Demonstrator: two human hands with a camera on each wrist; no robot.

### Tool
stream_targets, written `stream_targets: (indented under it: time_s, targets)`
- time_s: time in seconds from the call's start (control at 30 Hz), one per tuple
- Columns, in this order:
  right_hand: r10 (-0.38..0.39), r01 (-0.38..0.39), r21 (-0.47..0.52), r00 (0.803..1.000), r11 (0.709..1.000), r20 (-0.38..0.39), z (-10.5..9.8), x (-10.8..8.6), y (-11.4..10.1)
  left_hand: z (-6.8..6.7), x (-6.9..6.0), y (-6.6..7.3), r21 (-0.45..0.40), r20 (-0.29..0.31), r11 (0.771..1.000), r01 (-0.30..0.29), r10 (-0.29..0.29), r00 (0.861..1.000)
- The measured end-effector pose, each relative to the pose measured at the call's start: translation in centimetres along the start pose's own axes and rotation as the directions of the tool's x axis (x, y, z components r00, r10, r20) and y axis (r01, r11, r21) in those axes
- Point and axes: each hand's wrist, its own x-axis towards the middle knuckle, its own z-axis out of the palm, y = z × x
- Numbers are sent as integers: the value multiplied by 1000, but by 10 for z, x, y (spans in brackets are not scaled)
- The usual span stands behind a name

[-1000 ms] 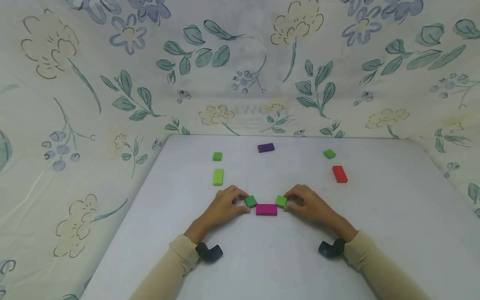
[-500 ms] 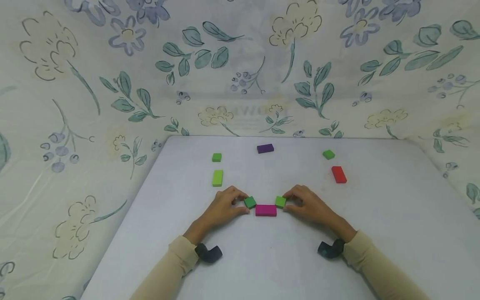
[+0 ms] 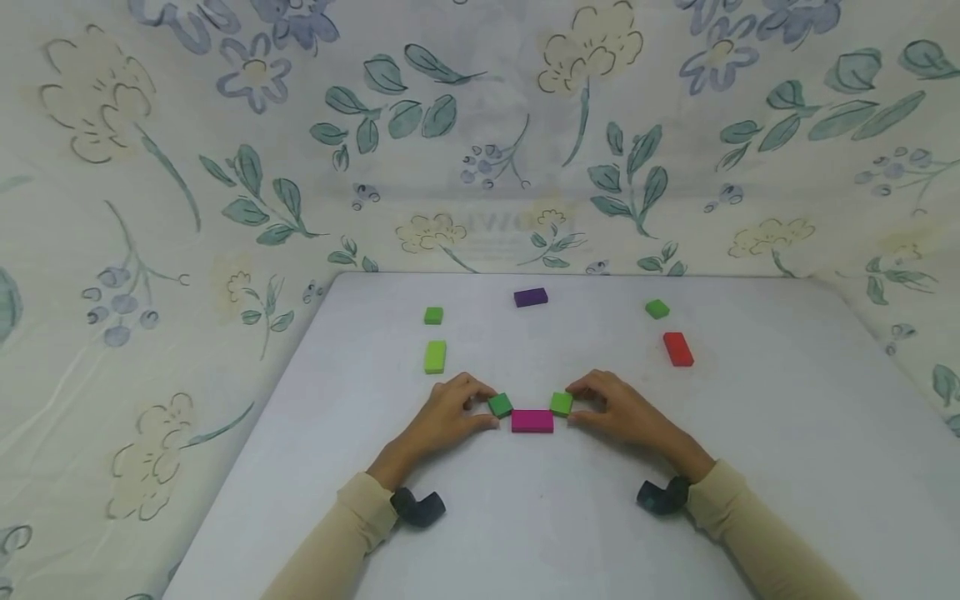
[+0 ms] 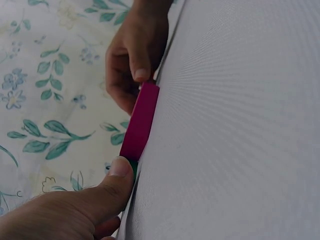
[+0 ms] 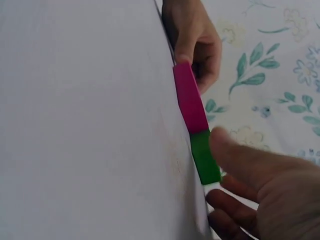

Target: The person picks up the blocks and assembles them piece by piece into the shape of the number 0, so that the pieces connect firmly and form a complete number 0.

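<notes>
A magenta rectangular block lies flat on the white table, its long side across the view. At its far left corner is a dark green square block, turned at an angle, which my left hand pinches between thumb and index finger. At the far right corner, my right hand pinches a light green square block by its outer side. In the right wrist view, that green block meets the end of the magenta block. The left wrist view shows only a sliver of dark green below my thumb.
Farther back on the white table lie a lime rectangular block, a green square block, a purple block, another green square block and a red block. A floral cloth hangs behind the far edge.
</notes>
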Motion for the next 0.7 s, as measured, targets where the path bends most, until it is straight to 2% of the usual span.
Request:
stream_targets:
  time_s: [0.17,0.3,0.6,0.7]
  targets:
    - [43,-45,65,998,997,37,-12,0,1,0,0,1,-7,2,1000,5,-5,1000]
    - [58,-60,63,998,996,34,-28,0,8,-1,0,1,-4,4,1000,0,0,1000]
    - [46,-49,-61,998,997,-50,-82,-7,36,-2,0,0,-4,-9,1000,-10,10,1000]
    - [78,-85,-108,994,991,-71,-99,-15,48,0,-2,-1,-6,-2,1000,-17,17,1000]
